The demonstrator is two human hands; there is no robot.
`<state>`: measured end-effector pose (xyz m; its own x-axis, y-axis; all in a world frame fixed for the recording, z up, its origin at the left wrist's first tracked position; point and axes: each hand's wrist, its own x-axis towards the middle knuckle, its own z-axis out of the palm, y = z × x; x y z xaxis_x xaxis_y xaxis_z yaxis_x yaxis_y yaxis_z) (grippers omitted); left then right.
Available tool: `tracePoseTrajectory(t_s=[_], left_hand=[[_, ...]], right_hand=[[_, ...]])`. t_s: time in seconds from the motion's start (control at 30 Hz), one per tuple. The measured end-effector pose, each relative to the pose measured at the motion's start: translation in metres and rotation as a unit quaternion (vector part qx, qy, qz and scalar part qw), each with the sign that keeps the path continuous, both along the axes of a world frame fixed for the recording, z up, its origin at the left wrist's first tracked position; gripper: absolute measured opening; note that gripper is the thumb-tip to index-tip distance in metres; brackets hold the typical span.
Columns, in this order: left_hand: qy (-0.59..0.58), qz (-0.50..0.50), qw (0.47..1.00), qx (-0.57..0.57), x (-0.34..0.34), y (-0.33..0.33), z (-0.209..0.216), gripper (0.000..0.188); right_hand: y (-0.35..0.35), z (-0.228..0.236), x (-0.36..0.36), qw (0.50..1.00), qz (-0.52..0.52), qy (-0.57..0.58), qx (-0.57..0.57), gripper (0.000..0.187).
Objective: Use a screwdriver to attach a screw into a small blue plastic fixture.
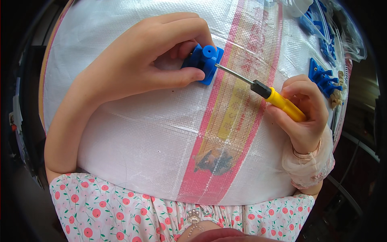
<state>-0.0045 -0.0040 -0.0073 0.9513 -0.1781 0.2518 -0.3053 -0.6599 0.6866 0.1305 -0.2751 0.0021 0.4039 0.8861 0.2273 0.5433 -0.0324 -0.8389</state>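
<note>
1. Head view: there we saw the left hand (pixel 141 54) pinching the blue part (pixel 209 64) between thumb and fingers, over the white sheet (pixel 145 133)!
2. And we caught the right hand (pixel 316 107) clasping the screwdriver (pixel 282 103) by its yellow handle, tip right at the part's side!

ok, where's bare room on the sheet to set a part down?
Largest free patch: white sheet between the left forearm and the printed band, below the blue piece. Smaller: right of the band, above the screwdriver. Crowded: upper right, with blue parts and clear bags.
</note>
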Motion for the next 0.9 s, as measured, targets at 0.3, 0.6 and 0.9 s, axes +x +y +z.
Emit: tracePoseTrajectory(t_s=[0.3, 0.6, 0.9], left_hand=[[0.012, 0.001, 1.000, -0.002, 0.000, 0.001, 0.000, 0.029], [0.007, -0.002, 1.000, 0.002, 0.000, 0.000, 0.000, 0.030], [-0.005, 0.004, 1.000, 0.011, 0.000, 0.001, -0.002, 0.029]], right_hand=[[-0.005, 0.001, -0.005, 0.993, -0.081, 0.092, 0.003, 0.034], [-0.002, 0.005, 0.005, 0.999, 0.013, 0.039, -0.019, 0.039], [-0.001, -0.002, 0.003, 0.998, 0.013, 0.030, 0.050, 0.040]])
